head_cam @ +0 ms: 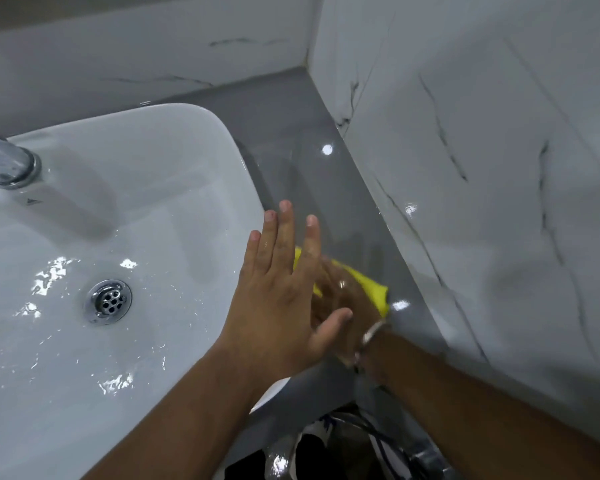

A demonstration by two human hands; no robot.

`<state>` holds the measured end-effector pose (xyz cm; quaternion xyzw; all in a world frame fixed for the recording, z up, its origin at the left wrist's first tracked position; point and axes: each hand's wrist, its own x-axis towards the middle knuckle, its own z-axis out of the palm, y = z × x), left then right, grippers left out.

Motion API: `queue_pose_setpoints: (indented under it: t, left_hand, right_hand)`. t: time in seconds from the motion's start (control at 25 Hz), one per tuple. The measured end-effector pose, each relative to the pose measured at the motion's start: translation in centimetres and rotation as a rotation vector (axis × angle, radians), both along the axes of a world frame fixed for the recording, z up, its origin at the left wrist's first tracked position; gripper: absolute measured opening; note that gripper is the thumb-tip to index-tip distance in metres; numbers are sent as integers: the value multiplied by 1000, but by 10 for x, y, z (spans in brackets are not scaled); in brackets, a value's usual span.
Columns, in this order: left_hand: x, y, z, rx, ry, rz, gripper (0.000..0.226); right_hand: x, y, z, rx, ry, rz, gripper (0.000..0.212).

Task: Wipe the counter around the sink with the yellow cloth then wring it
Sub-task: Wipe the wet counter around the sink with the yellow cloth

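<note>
The yellow cloth (373, 287) lies on the grey counter (326, 188) to the right of the white sink (136, 237). My right hand (347, 303), blurred and wearing a metal bracelet, presses down on the cloth and covers most of it. My left hand (278, 292) hovers above it with fingers spread and straight, holding nothing, over the sink's right rim. Only the cloth's right edge and a sliver between the hands show.
A chrome tap (7, 164) stands at the sink's left, and a chrome drain (109, 301) sits in the wet basin. Marble-patterned walls (482, 168) close off the counter at the right and back. Dark items and cables lie below the counter's front edge.
</note>
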<state>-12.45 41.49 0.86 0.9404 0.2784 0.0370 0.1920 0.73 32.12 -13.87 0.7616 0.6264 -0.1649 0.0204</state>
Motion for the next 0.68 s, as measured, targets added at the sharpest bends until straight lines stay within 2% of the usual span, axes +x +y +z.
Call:
queue_pose_setpoints:
  t: [0.08,0.16,0.28,0.32,0.4,0.48,0.6,0.68]
  left_hand:
    - [-1,0,0,1,-18,1,103]
    - [-1,0,0,-20,-32,-2,104]
    - [-2,-4,1,-2,-48,-10,103]
    - [-1,-6,2,13,-47,-16,103]
    - [-1,-3,2,14,-27,-6,105]
    - [1,0,2,24,3,4,105]
    - [0,-2,4,40,10,2,103]
    - [0,-2,1,47,-3,12,100]
  right_hand:
    - [-11,-52,17,111,39,62,56]
    - [6,-68,29,253,13,-57,57]
    - [46,-16,22,246,-112,-266,56]
    - [45,6,21,226,-75,-311,56]
    - [12,28,25,169,70,-308,58]
    - [-22,-2,28,129,191,-212,54]
    - [-14,-53,29,159,67,6,50]
    - [32,-26,14,240,-4,-144,52]
